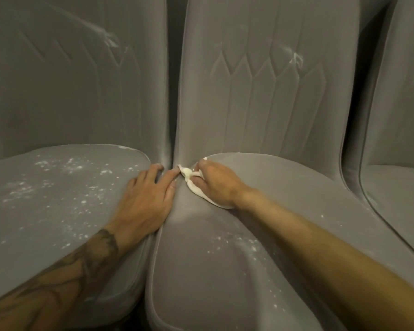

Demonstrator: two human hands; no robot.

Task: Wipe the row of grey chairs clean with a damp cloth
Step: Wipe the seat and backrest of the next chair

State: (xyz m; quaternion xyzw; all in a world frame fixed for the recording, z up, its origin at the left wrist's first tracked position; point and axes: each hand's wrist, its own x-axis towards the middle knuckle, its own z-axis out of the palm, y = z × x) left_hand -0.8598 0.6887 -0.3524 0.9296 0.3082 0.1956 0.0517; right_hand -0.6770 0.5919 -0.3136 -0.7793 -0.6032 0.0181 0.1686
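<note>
Gripping the cloth point(193, 189) w/ your right hand point(216, 183), fingers curled round it, you press it onto the center chair point(225, 278) at mid-frame, at the seat/backrest join. Your left hand point(145, 199) lies flat, fingers straight, on the left chair point(53, 235) seat edge, fingertips at the gap btwn seats. White specks point(69, 163) cover both seats; white smears point(110, 38) mark both backrests. A third chair point(397, 192) stands at frame right.

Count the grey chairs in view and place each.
3. Left chair under the left hand; middle chair under the right hand gripping the cloth; right chair cut off at the frame's edge. More may lie outside the view.
</note>
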